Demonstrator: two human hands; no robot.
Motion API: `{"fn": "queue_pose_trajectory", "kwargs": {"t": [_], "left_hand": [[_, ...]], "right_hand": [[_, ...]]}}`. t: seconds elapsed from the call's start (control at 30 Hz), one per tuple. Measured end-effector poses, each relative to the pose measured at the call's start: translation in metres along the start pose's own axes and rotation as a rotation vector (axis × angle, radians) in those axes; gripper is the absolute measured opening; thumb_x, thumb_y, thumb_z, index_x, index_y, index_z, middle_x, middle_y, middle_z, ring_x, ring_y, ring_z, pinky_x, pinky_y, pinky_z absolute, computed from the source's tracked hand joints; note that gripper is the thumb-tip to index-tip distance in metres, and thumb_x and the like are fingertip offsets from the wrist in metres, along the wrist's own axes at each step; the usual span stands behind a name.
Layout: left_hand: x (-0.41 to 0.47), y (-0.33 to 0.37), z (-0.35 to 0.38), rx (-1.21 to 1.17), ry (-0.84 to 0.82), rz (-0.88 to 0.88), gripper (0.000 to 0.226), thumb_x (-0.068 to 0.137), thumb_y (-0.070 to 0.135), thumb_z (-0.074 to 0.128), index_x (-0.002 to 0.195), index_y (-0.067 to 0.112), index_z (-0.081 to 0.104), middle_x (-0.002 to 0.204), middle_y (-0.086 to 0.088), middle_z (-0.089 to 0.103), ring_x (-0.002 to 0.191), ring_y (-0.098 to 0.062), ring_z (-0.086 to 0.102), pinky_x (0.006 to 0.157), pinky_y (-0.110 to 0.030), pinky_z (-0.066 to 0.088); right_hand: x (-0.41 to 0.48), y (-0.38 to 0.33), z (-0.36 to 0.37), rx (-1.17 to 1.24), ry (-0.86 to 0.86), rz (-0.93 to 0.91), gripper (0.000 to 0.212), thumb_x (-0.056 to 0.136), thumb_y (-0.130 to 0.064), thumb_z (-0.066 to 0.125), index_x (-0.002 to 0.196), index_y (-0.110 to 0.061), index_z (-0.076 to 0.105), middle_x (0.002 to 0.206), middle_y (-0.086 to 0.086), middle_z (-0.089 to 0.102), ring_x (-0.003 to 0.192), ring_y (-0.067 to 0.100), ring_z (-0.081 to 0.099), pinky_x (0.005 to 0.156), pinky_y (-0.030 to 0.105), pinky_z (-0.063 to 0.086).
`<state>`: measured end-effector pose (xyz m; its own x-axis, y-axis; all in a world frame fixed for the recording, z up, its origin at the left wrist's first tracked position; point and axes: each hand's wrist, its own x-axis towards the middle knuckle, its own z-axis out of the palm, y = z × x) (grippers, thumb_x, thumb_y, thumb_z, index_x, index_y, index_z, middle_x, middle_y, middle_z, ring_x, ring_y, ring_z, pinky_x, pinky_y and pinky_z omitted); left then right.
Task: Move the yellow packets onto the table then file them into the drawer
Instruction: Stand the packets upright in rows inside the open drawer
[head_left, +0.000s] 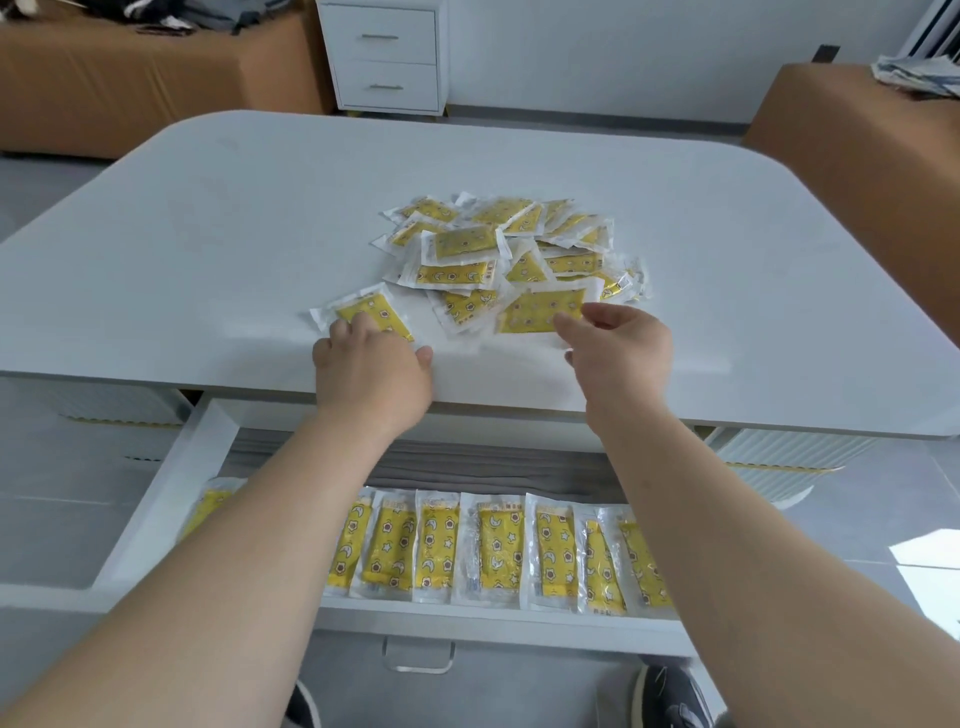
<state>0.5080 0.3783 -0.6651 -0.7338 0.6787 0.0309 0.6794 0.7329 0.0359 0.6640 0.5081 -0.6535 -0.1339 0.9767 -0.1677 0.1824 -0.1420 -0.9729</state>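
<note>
A loose pile of yellow packets (511, 249) in clear wrappers lies in the middle of the white table (208, 218). My left hand (371, 371) rests flat with its fingertips on a single packet (366, 309) lying apart at the pile's near left. My right hand (618, 340) pinches the near right edge of another packet (540, 310) at the front of the pile. Below the table's front edge the drawer (171, 488) stands pulled out, with several yellow packets (493, 551) filed upright in a row along its front.
A white two-drawer cabinet (384, 54) stands beyond the table. Brown upholstered furniture sits at the far left (130, 78) and far right (872, 140). My shoe (670, 696) shows on the grey floor under the drawer, near the drawer's metal handle (418, 657).
</note>
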Motion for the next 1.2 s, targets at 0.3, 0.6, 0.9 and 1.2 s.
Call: {"fn": "queue_pose_trajectory", "kwargs": {"t": [0.3,0.6,0.9,1.2], "left_hand": [[-0.03,0.016,-0.003,-0.202,0.066,0.152,0.017,0.099,0.021,0.048,0.111,0.015,0.06,0.112,-0.008,0.059,0.099,-0.031,0.055,0.081,-0.044,0.049],[-0.031,0.022,0.0,-0.282,0.057,0.16,0.052,0.097,0.032,0.062,0.144,0.017,0.045,0.135,-0.006,0.055,0.124,-0.032,0.047,0.094,-0.046,0.045],[-0.036,0.027,-0.006,-0.335,0.009,0.088,0.057,0.093,0.036,0.068,0.144,0.018,0.049,0.131,-0.011,0.052,0.123,-0.034,0.045,0.095,-0.046,0.044],[-0.07,0.054,-0.022,-0.494,-0.235,0.24,0.035,0.092,0.025,0.072,0.126,0.023,0.064,0.119,-0.002,0.066,0.088,-0.016,0.055,0.071,-0.026,0.04]], "right_hand": [[0.002,0.01,-0.028,0.064,0.056,0.188,0.044,0.085,-0.002,0.065,0.118,-0.029,0.053,0.098,-0.003,0.064,0.081,0.015,0.067,0.056,0.026,0.051],[-0.013,0.005,-0.041,0.053,-0.048,0.109,0.042,0.083,0.001,0.05,0.102,-0.034,0.061,0.092,0.001,0.066,0.067,0.016,0.065,0.059,0.031,0.055],[-0.012,-0.003,-0.081,-0.381,-0.609,-0.126,0.03,0.085,0.0,0.067,0.1,-0.024,0.075,0.098,0.004,0.077,0.092,0.022,0.074,0.086,0.036,0.059],[0.001,0.067,-0.101,-1.269,-0.832,-0.191,0.023,0.086,-0.003,0.055,0.091,-0.024,0.064,0.085,-0.009,0.062,0.083,0.014,0.061,0.062,0.021,0.045]]}}
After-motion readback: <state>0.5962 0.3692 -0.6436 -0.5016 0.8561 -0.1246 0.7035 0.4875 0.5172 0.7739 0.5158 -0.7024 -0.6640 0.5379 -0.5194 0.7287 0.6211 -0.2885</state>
